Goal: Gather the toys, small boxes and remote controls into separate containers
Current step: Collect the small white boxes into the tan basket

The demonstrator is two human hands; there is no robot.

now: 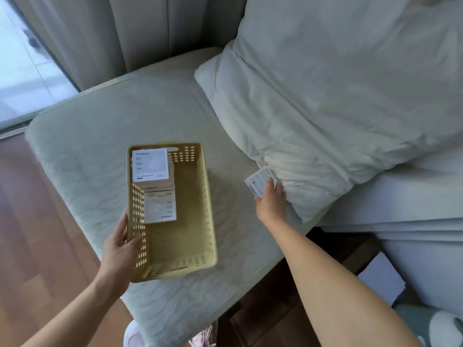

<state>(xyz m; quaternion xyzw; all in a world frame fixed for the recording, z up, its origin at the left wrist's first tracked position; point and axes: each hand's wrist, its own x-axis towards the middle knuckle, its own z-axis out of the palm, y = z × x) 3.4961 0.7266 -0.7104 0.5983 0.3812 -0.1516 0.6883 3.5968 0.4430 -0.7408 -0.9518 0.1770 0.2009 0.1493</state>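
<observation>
A pale yellow perforated basket (pixel 186 267) rests on a cushioned bench. My left hand (pixel 120 249) grips its left wall near the front corner. Inside, along the left side, lie two small white boxes: one (pixel 149 165) at the far end marked 45W, another (pixel 160 206) just in front of it. To the right of the basket, my right hand (pixel 271 200) holds a third small white box (pixel 259 181) at the lower edge of a white pillow (pixel 338 101).
The cushioned bench (pixel 100 136) stands by grey curtains (pixel 112 33) and a window. White bedding (pixel 413 201) is stacked on the right. Wooden floor (pixel 37 234) lies to the left. A pale flat box (pixel 382 279) sits low at the right.
</observation>
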